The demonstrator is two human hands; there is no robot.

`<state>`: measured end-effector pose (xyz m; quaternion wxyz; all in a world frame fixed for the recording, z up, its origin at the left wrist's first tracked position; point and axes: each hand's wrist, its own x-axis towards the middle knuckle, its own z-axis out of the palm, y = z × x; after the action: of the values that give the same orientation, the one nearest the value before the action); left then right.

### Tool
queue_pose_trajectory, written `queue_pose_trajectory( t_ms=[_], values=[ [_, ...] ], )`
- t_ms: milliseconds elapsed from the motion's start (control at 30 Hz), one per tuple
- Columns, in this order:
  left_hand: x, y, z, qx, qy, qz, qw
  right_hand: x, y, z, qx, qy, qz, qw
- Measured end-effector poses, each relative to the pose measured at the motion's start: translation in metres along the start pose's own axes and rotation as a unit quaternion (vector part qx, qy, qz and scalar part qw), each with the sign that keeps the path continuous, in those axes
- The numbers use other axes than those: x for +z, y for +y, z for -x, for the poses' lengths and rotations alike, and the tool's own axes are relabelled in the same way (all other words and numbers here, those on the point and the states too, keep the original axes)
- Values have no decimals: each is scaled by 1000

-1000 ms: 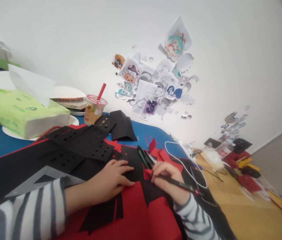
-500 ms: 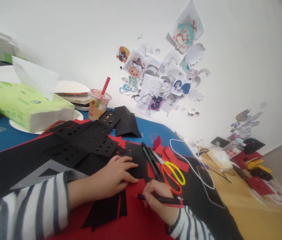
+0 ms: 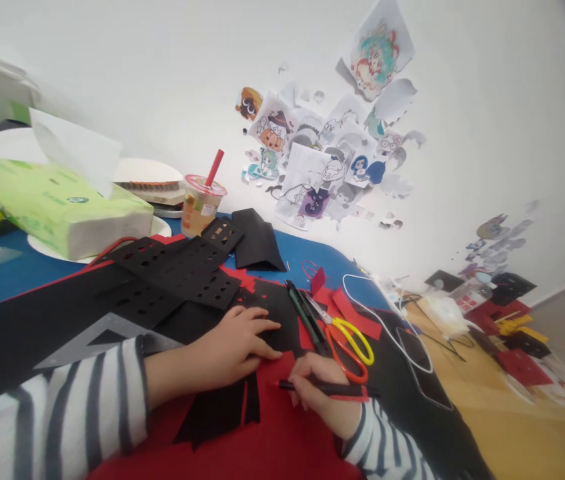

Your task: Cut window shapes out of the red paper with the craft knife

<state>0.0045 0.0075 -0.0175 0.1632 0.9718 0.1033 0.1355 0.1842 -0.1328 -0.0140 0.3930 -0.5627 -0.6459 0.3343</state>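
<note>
My left hand lies spread over the red paper and a black paper piece, its fingers apart and pointing right. My right hand is closed around a black and red pen, which lies nearly level with one end pointing left over the red paper. Just beyond my right hand are scissors with one yellow and one orange handle. Beside them lies a dark green cutter.
Black punched cards and a grey set square lie behind my left arm. Farther back are a tissue pack and a drink cup. A phone and white cable are at the right.
The whole view has shifted slightly, with objects a little farther right and mostly higher. Both hands keep nearly the same pose, and the pen is still in my right hand.
</note>
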Motion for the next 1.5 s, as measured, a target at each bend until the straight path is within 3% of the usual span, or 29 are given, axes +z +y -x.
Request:
queue_pose_trajectory(
  t_ms=[633,867,1100,1267,1500],
  values=[
    [-4,2,-2,-10,-17,-6,1000,0,2,-4,61,-10,-104,993],
    [-6,4,-2,-7,-16,-12,1000,-1,8,-5,6,95,-141,985],
    [2,-1,-1,31,23,-33,999,-5,10,-10,-43,125,28,991],
    [2,1,-2,60,-4,-56,997,-4,20,-13,-37,147,101,983],
    [0,2,-3,48,-24,-62,997,-5,13,-11,-26,135,135,981]
  ],
)
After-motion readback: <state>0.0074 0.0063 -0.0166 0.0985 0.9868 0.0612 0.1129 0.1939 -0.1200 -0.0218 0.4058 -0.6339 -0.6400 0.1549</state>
